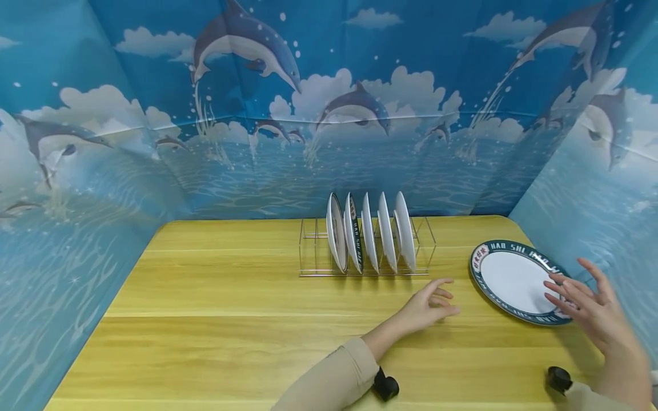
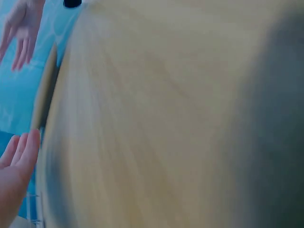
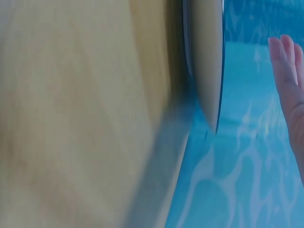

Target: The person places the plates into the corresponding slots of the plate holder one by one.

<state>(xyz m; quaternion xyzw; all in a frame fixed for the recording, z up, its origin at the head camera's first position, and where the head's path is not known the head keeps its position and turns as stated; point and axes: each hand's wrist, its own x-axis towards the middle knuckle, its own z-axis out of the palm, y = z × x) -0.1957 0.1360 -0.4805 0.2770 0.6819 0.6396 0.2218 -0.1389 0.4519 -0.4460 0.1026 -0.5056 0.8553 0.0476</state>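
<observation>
A large white plate [image 1: 514,282] with a dark green lettered rim lies flat at the right side of the table. My right hand [image 1: 596,311] hovers over its right edge with fingers spread and nothing in them. To the plate's left, above the wood, is my left hand [image 1: 426,305], its fingers loosely bent and holding nothing. In the left wrist view, the left hand [image 2: 16,175] shows at the left edge, with the plate [image 2: 45,90] seen edge-on beyond it. The right wrist view has the plate's side [image 3: 206,61] and the right hand's fingers [image 3: 285,71] apart from it.
A wire dish rack [image 1: 360,275] stands at the table's back edge, with several plates [image 1: 388,234] upright in its slots. Dolphin-printed cloth [image 1: 339,160] hangs behind and at both sides of the wooden table [image 1: 216,342]. Black wrist devices [image 1: 386,387] sit below both hands.
</observation>
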